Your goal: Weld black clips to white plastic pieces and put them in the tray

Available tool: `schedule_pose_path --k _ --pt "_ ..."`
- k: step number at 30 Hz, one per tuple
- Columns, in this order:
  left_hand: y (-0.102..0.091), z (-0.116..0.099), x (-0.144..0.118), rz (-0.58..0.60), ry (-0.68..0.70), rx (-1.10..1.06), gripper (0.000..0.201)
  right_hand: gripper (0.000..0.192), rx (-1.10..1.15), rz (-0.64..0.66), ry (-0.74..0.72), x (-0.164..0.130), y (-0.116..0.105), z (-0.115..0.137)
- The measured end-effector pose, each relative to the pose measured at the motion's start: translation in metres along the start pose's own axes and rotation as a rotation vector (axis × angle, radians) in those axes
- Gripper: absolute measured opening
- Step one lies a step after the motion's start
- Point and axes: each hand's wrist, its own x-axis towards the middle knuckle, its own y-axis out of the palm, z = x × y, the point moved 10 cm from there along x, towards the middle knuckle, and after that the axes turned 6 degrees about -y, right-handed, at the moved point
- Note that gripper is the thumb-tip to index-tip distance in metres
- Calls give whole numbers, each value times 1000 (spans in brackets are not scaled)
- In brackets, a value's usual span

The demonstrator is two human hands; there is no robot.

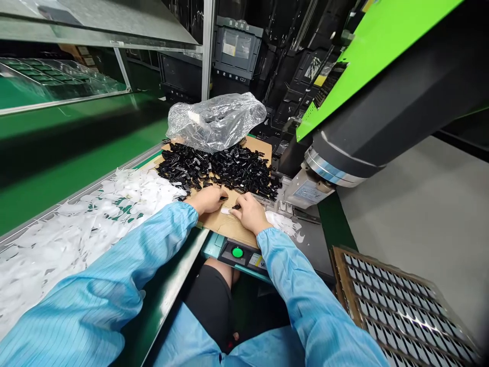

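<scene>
My left hand (209, 199) is closed, its fingertips pinched on a small black part (223, 198) over the cardboard (229, 227). My right hand (250, 211) is closed too, with another small black part (237, 206) at its fingertips. A small white piece (226, 210) lies by the right thumb. Just beyond both hands is a heap of small black parts (240, 171) on the cardboard. The parts' exact kind is too small to tell.
White film scraps (95, 224) cover the bench on the left, and more scraps (283, 224) lie at right. A clear plastic bag (217, 122) sits behind the heap. A machine head (311, 186) overhangs the right side. Near me is a green button (237, 252); a tray (397, 300) stands lower right.
</scene>
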Motion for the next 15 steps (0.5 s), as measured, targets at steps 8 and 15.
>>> schedule_pose_path --k 8,15 --pt "2 -5 -7 8 -59 23 32 27 89 -1 -104 -36 3 -1" --pt "1 -16 -13 7 -64 105 36 54 186 9 -94 -51 0 -3"
